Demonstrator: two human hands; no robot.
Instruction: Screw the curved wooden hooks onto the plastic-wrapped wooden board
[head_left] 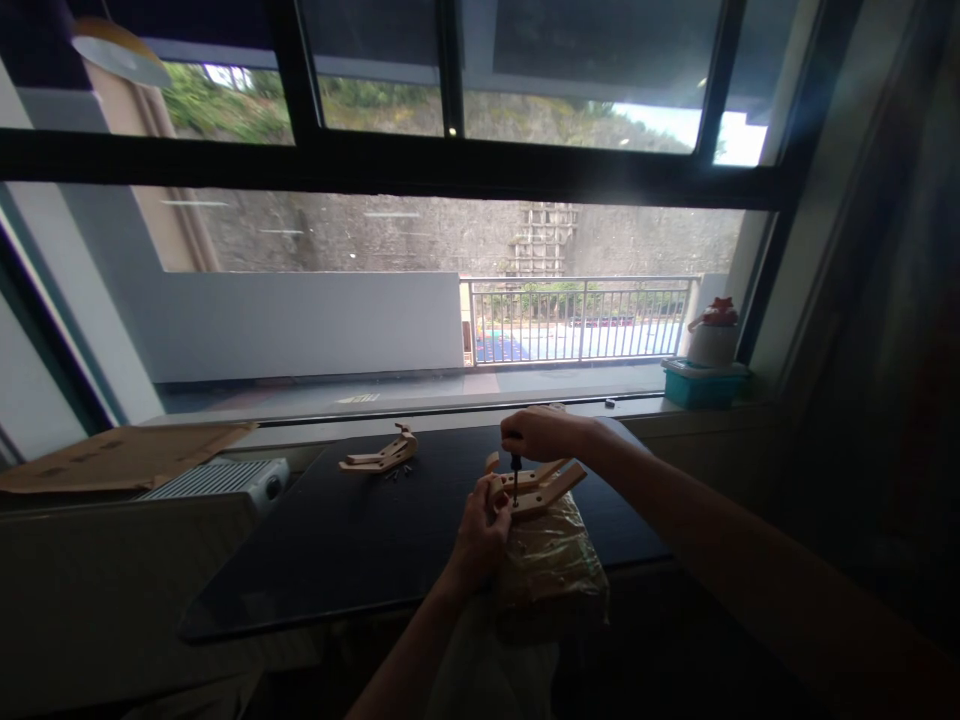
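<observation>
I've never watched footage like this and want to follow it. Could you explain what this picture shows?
There is no machine here, just one person's bare hands. The single picture comes from a camera worn on their head, looking forward and down.

The right hand grips a screwdriver, held upright with its tip at a wooden piece. The left hand holds that piece by its curved end, on a block in shiny wrapping.

On the dark table, to the picture's left, lies a second wooden piece with tiny parts beside it, probably screws. Beyond is a window.
</observation>
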